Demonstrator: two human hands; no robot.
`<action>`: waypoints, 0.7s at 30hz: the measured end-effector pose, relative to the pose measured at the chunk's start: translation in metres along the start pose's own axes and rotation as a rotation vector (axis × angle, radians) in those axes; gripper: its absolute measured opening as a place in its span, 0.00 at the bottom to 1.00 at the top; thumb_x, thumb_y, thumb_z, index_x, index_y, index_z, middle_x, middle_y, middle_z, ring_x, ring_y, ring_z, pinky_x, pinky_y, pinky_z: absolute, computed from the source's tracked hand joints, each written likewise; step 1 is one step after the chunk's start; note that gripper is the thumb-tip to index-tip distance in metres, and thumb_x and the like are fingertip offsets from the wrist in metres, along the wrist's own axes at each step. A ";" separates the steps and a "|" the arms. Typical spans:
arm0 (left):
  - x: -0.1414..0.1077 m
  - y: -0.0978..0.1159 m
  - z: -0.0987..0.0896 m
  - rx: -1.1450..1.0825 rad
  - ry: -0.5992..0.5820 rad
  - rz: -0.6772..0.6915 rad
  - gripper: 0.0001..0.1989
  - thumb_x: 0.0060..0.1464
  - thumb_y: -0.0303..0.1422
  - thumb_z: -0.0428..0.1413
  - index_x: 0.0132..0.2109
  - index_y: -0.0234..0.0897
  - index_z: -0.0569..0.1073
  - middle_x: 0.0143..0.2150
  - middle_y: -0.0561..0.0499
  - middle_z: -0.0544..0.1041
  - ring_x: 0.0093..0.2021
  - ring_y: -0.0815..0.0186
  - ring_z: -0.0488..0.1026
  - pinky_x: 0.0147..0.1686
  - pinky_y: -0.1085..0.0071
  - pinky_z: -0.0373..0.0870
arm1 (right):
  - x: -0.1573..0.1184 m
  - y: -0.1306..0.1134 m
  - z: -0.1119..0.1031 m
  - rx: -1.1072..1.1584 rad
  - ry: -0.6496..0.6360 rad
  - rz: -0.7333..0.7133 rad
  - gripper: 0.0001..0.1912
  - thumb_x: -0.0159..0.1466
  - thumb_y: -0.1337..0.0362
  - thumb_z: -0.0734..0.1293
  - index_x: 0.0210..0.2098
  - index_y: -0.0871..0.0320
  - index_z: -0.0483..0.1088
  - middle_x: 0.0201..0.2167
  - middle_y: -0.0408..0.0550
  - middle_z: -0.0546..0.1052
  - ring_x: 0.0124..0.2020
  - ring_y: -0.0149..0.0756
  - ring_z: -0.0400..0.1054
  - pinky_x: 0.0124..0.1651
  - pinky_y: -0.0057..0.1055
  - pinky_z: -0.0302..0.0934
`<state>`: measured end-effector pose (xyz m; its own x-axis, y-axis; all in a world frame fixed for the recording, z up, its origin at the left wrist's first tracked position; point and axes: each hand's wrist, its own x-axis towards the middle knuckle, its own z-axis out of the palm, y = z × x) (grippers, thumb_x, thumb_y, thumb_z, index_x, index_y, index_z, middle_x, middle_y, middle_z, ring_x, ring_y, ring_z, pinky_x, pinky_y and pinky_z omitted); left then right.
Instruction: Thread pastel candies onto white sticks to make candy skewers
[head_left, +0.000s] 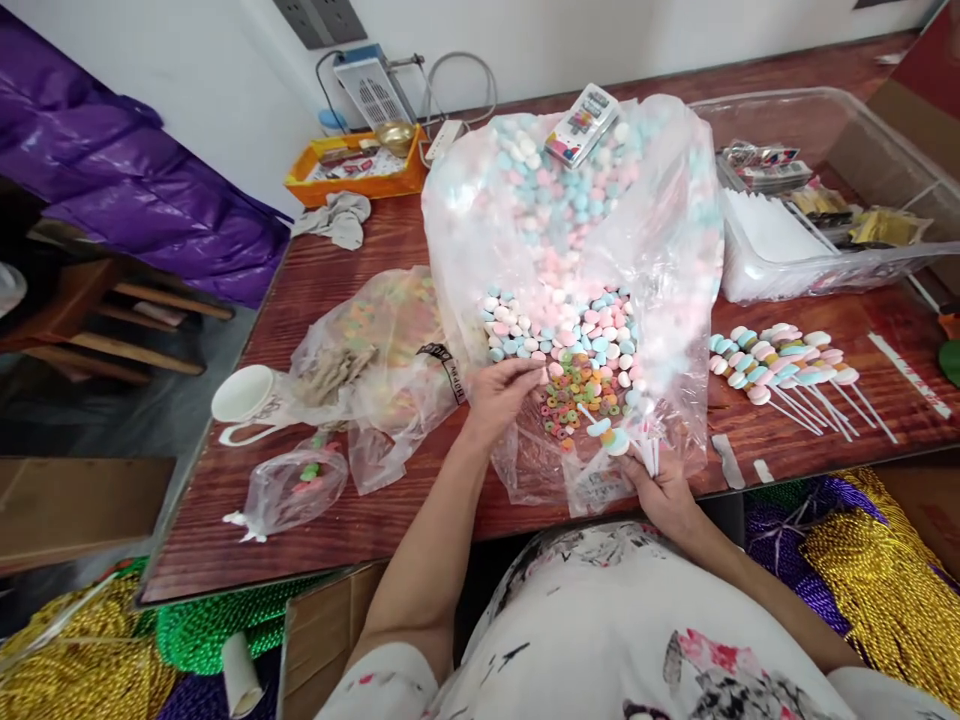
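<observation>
My left hand [504,400] is closed in a pinch over the candies, with what looks like a small pink marshmallow [544,374] at the fingertips. White lollipop sticks [646,452] stand up from my right hand [666,495], which is closed around them. One stick beside it carries a blue and a yellowish candy [615,441]. Round pink, white and blue marshmallows [596,325] lie loose on a large clear plastic bag [457,225]. Small fruit-coloured rings [574,395] form a pile in front of them. Finished-looking candy skewers [787,365] lie in a bunch to the right.
A clear plastic bin [817,275] with packets stands at the right back. Left are a white mug [244,395], a tied bag [296,485] and a bag of rings [390,310]. An orange tray [356,185] sits at the back; a boxed pack [583,125] tops the big bag.
</observation>
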<state>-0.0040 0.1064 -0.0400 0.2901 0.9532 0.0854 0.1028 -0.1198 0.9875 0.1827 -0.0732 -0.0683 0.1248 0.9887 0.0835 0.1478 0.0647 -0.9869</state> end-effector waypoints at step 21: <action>-0.094 0.018 0.003 -0.424 0.213 -0.160 0.14 0.43 0.36 0.71 0.40 0.39 0.83 0.40 0.47 0.84 0.35 0.64 0.80 0.38 0.68 0.80 | -0.002 -0.036 0.009 -0.253 -0.258 -0.144 0.13 0.66 0.73 0.56 0.36 0.58 0.71 0.26 0.42 0.70 0.24 0.30 0.57 0.30 0.27 0.53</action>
<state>-0.0267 0.0137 -0.0309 0.0967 0.9913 -0.0898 -0.2790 0.1135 0.9536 0.1680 -0.0758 -0.0341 -0.1610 0.9755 0.1498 0.3876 0.2021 -0.8994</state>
